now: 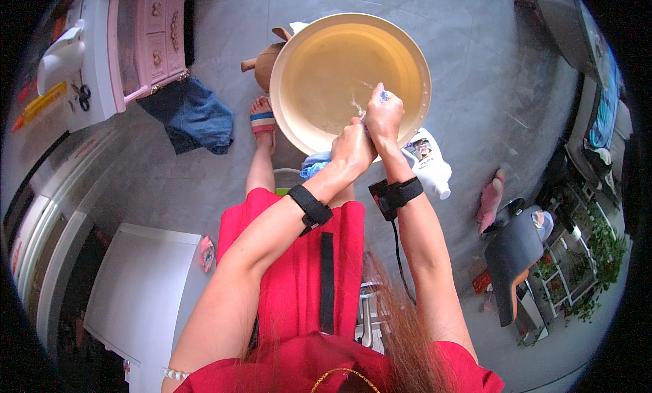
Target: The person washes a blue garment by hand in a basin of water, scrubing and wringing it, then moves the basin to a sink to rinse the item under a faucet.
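Note:
A cream round basin [351, 62] of water stands on a stool or support that is mostly hidden. Over its near rim my left hand [352, 146] is closed on a blue cloth, of which only bits show between the fingers. Just right of it and touching it, my right hand [384, 113] is a fist around the same-coloured cloth. Water runs down from the hands into the basin. More blue cloth [316, 165] hangs at the near rim, left of my left hand. A white plastic bottle [430, 161] lies at the basin's near right side.
Blue denim [196, 115] lies on the floor by a pink cabinet [158, 41]. A brown object [266, 67] is left of the basin. Scissors [81, 95] rest on a white surface at the left. At the right are a dark chair [512, 255] and a white plant rack [565, 271].

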